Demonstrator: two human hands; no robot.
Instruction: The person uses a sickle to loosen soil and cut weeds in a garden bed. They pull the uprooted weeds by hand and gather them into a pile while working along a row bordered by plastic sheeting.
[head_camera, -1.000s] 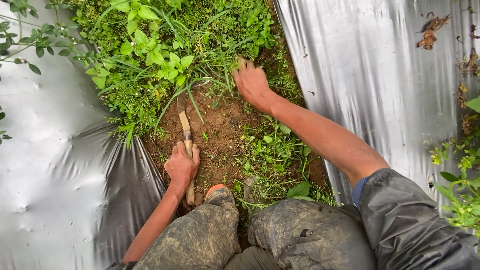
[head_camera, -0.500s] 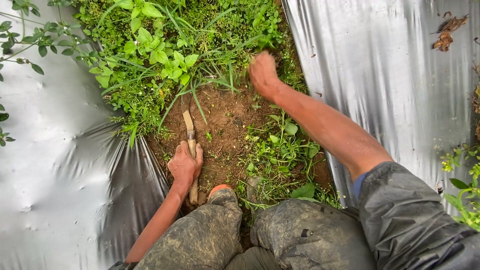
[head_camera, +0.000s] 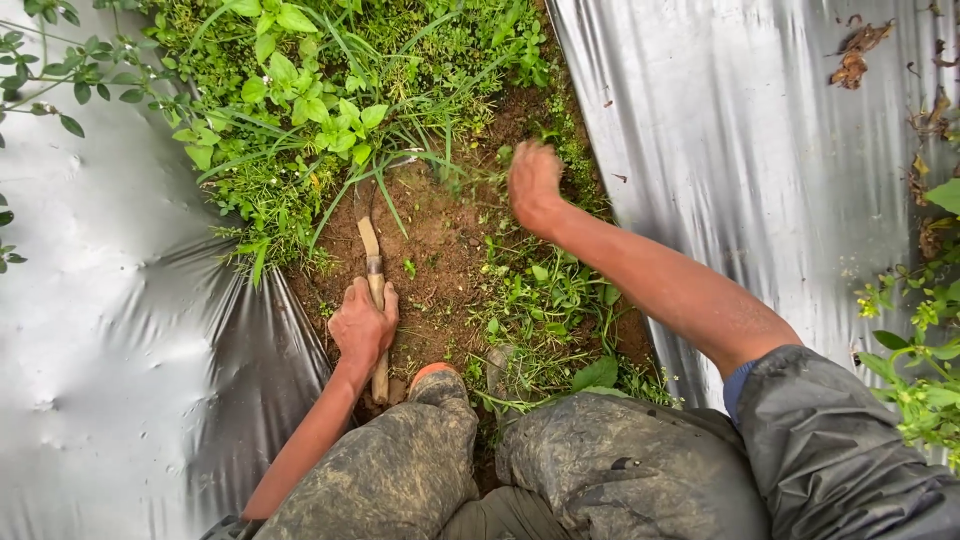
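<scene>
Two hands are in view and one tool. The left hand (head_camera: 362, 325) is wrapped in a fist around the wooden handle of a small hand hoe (head_camera: 374, 300), which lies along the bare brown soil (head_camera: 440, 250) with its blade end pointing far, towards the weeds. The right hand (head_camera: 533, 185) is stretched out to the far side of the bare patch among thin grass blades (head_camera: 440, 165); it is blurred, so I cannot tell whether it is closed on any. Two mud-stained knees (head_camera: 500, 470) fill the near edge. The ground is an outdoor furrow of earth and green weeds (head_camera: 300, 90), flanked by two sheets of silver plastic mulch, one left (head_camera: 90, 330) and one right (head_camera: 740, 150).
</scene>
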